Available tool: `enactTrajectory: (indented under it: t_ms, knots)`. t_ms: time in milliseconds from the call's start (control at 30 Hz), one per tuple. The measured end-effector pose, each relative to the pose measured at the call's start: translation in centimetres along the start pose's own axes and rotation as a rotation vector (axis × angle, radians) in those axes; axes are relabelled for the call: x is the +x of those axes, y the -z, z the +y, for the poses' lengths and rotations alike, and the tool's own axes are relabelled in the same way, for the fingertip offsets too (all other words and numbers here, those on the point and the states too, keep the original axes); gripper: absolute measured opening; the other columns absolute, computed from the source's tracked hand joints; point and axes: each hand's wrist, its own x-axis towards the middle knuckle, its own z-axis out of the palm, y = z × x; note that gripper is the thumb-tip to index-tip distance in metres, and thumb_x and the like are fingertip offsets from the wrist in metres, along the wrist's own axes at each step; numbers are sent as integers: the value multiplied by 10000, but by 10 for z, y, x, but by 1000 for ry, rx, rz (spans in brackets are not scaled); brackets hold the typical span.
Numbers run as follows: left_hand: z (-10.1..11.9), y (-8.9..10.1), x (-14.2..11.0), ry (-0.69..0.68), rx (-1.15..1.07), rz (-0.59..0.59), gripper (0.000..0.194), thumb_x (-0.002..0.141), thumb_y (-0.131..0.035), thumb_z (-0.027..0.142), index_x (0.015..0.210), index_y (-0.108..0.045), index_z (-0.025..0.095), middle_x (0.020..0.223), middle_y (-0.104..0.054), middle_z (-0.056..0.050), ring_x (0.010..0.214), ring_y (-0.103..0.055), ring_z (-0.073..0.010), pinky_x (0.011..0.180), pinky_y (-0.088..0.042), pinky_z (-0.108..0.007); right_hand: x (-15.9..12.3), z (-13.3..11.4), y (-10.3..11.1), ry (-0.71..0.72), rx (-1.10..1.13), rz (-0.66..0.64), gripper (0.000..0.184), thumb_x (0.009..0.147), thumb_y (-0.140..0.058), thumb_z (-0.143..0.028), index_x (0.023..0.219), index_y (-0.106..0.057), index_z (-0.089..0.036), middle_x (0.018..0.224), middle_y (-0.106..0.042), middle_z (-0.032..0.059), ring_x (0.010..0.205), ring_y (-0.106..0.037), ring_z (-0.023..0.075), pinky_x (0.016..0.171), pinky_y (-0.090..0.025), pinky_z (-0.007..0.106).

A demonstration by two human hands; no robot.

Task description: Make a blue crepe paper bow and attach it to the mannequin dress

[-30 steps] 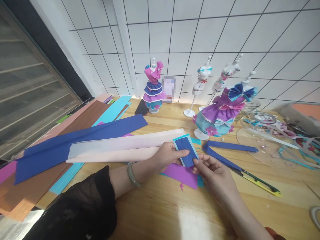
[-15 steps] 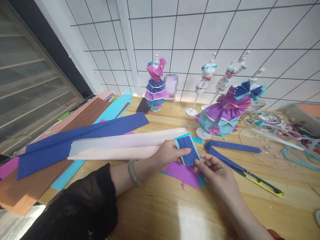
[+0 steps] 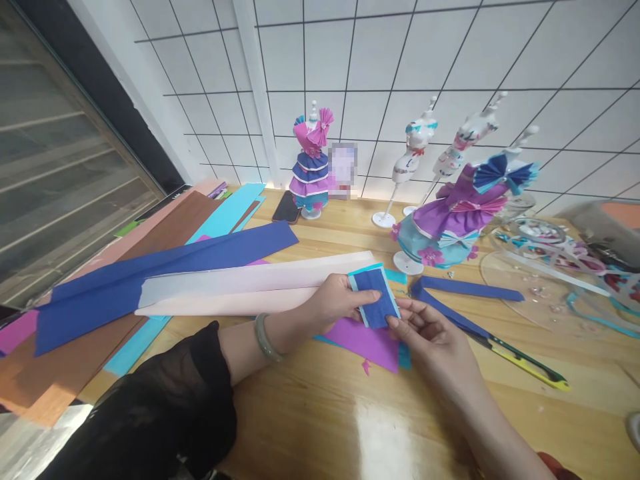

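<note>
My left hand [image 3: 336, 303] pinches a small dark blue paper piece backed by a light blue piece [image 3: 375, 299], thumb on its face. My right hand [image 3: 431, 340] grips the same piece at its lower right corner with thumb and fingers. The piece is held just above the wooden table [image 3: 310, 413], over a purple paper scrap [image 3: 367, 343]. A green bangle is on my left wrist, above a black sleeve.
Long blue [image 3: 165, 270], pale pink [image 3: 250, 290], brown and cyan paper sheets lie left. A blue strip [image 3: 465, 290] and a yellow-black cutter [image 3: 520, 363] lie right. Dressed mannequin figures [image 3: 310, 163] [image 3: 457, 213] stand by the tiled wall, with a phone [image 3: 286, 208] and clear plastic clutter [image 3: 550, 267].
The view has tilted slightly, so the scene sits a little differently in frame. Both hands keep hold of the blue piece with barely any movement.
</note>
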Motion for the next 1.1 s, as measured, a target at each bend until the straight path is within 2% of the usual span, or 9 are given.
enactTrajectory:
  t_ms: [233,433,567,700,867,1000,1100]
  knots:
    - [1,1,0,-12,10,-3,329,612,-730,331,832,-654,99,807,-661,-83,654,-619,-136,616,-508,-282,1,1,-1,9,-13,-6,348,645,-751,-299,944,-585,-233,721,-625,-20,675,-571,100,641,-466,193]
    - [0,3,2,0,61,-8,339,622,-720,363,828,-648,104,774,-658,-75,612,-609,-128,567,-487,-260,-1,0,0,22,-40,-53,346,682,-724,-305,983,-568,-234,743,-618,-12,720,-579,114,680,-464,210]
    - [0,6,3,-10,102,-26,342,633,-706,381,824,-640,105,739,-644,-62,576,-591,-116,532,-466,-243,-2,-3,-2,53,-52,-72,333,720,-690,-311,1016,-553,-241,818,-626,8,766,-587,123,699,-466,223]
    - [-1,6,2,-35,150,-79,341,651,-682,391,829,-630,105,711,-628,-57,561,-573,-111,501,-438,-217,-4,-5,-3,92,-46,-141,334,738,-671,-306,1036,-526,-268,784,-628,-4,734,-592,130,680,-467,245]
    - [2,5,0,-51,173,-72,324,664,-660,386,816,-617,103,667,-604,-43,518,-538,-98,471,-420,-207,-6,-7,-2,153,-60,-158,355,754,-653,-291,1069,-490,-288,762,-626,-10,686,-582,134,615,-454,252]
    - [3,6,0,-64,193,-101,304,687,-640,384,805,-611,105,639,-588,-33,506,-529,-95,466,-419,-207,-7,-7,-1,194,-189,-160,293,755,-649,-281,1033,-553,-281,788,-616,-6,682,-559,123,591,-438,235]
    - [2,7,0,-66,203,-112,290,695,-634,380,780,-610,104,622,-580,-29,500,-525,-92,464,-417,-203,-8,-5,1,184,-304,-134,226,743,-659,-293,963,-616,-262,714,-602,-10,629,-536,117,546,-417,228]
